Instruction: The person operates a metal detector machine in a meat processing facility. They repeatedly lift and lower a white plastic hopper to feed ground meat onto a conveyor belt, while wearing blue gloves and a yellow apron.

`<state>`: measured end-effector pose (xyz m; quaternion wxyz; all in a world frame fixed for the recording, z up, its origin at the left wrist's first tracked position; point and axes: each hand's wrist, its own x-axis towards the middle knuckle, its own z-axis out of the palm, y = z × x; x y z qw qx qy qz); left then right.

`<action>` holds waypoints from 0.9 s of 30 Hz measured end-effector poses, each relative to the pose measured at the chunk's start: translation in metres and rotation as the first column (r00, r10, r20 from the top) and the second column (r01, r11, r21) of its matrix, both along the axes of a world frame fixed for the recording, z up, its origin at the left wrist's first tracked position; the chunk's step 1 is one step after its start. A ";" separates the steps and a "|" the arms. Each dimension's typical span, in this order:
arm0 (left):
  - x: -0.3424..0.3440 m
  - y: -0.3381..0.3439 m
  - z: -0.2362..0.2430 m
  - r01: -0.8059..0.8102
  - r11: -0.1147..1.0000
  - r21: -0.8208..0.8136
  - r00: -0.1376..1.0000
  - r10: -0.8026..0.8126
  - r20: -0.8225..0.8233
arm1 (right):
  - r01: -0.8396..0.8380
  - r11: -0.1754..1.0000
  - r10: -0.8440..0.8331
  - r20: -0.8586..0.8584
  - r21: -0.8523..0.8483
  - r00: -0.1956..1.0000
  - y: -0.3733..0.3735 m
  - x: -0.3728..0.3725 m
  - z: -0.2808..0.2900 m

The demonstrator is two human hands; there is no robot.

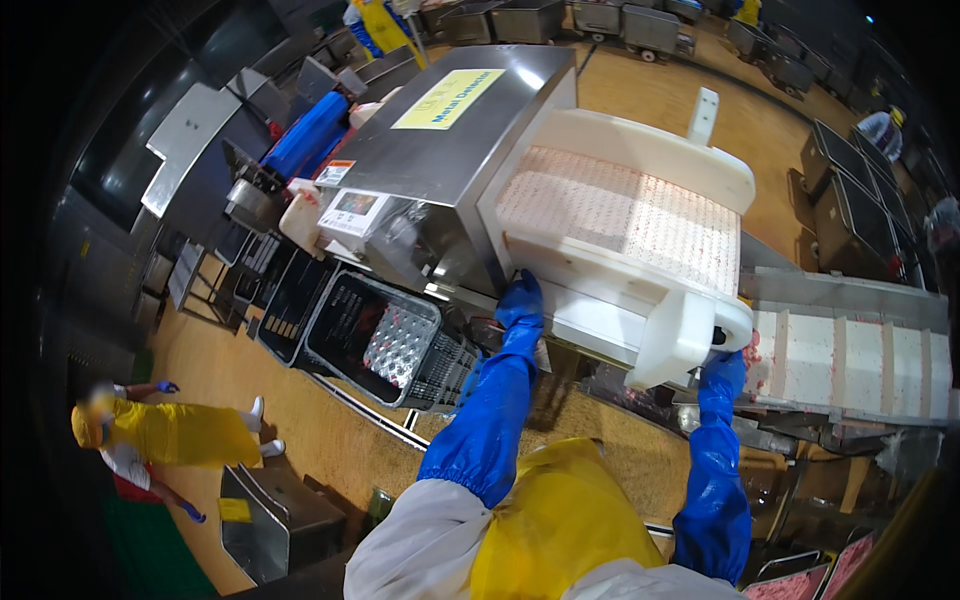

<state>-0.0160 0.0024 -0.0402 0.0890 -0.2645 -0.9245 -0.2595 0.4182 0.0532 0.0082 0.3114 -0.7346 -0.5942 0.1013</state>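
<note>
My left hand (520,300), in a blue glove and sleeve, touches the side of a conveyor next to a steel tunnel housing (490,110). Its fingers merge with the dark gap there, so their grip is unclear. My right hand (722,376), also gloved in blue, is at the conveyor's end, just below a rounded white plastic bracket (680,335); its fingertips are hidden. Between tall white side guards (610,260) lies the white textured belt (620,200), spotted with pinkish residue. Pink scraps (754,350) cling near my right hand.
A cleated white conveyor (850,360) adjoins on the right. Dark crates (375,335) stand at left, one holding a dimpled sheet with red bits. A person in a yellow apron (180,432) is at lower left beside a steel cart (285,525). Steel bins (850,200) line the far right.
</note>
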 end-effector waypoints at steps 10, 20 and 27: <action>0.006 0.003 0.009 -0.005 0.999 0.039 1.000 0.004 0.029 | 0.016 1.000 -0.016 0.013 0.027 1.000 0.011 0.010 -0.017; 0.010 0.001 0.018 -0.043 0.999 -0.012 0.997 0.044 0.066 | 0.051 0.998 -0.051 0.020 -0.020 0.999 0.009 0.010 -0.015; 0.010 0.003 0.014 -0.053 0.997 0.056 0.996 0.049 0.071 | 0.057 0.998 -0.056 0.043 -0.024 0.998 0.016 0.017 -0.032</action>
